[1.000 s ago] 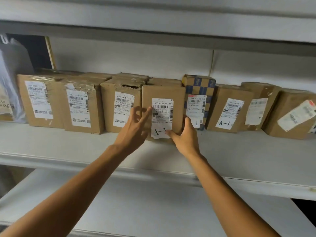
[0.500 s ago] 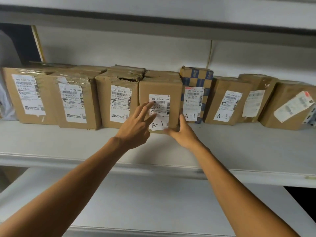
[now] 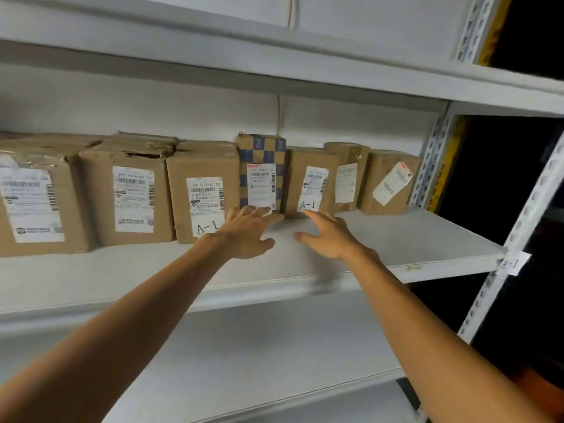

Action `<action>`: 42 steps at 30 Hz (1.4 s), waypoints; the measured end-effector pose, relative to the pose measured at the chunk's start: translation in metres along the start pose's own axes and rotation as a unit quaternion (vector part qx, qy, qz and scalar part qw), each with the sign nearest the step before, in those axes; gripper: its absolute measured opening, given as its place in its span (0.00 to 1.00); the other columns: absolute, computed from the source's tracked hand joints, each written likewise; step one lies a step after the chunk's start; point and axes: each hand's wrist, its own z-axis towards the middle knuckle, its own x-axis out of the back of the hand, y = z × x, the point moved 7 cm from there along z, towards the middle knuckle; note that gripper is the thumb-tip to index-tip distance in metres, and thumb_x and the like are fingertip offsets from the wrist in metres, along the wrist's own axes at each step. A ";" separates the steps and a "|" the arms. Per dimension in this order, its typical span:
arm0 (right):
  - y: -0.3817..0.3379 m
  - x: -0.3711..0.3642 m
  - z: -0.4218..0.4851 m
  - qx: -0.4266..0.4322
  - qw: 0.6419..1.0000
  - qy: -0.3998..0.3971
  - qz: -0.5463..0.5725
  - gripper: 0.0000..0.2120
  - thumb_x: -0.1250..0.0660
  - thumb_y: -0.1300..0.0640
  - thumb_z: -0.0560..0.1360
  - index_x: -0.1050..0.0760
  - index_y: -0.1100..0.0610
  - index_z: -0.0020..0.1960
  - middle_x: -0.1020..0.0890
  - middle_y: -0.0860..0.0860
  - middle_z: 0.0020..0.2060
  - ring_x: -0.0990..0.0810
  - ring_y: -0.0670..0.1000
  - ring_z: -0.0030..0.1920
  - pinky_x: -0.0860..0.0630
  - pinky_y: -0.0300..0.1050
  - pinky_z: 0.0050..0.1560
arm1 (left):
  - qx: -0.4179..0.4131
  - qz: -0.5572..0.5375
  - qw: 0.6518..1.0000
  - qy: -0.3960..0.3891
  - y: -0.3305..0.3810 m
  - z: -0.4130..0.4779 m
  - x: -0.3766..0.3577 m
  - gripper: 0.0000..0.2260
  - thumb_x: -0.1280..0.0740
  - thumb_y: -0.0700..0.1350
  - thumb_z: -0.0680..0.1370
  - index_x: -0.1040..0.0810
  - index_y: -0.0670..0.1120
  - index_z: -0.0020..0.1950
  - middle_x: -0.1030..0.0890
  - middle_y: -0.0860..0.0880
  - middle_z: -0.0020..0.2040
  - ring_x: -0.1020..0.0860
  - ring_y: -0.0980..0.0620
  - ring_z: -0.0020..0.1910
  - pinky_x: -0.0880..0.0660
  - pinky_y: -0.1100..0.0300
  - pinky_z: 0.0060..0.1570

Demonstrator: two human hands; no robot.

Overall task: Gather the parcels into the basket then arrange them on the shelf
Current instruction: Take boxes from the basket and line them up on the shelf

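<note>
I see the parcels standing in one row at the back of the shelf (image 3: pixel 396 236), labels to the front. My left hand (image 3: pixel 244 230) is spread, and its fingertips touch the bottom of the blue checkered parcel (image 3: pixel 262 149). My right hand (image 3: pixel 329 236) is also spread and grips nothing; its forefinger points at the lower edge of the brown parcel (image 3: pixel 312 161) just beside the checkered one. I cannot tell if it touches.
</note>
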 end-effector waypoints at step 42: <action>0.366 0.123 0.214 -0.112 0.925 0.198 0.303 0.27 0.27 0.51 0.75 0.34 0.57 0.68 0.24 0.52 0.65 0.25 0.54 0.65 0.28 0.44 0.56 | -0.041 0.190 0.962 0.194 0.167 0.345 -0.073 0.35 0.33 0.49 0.74 0.44 0.48 0.78 0.45 0.43 0.78 0.44 0.39 0.76 0.58 0.44 0.74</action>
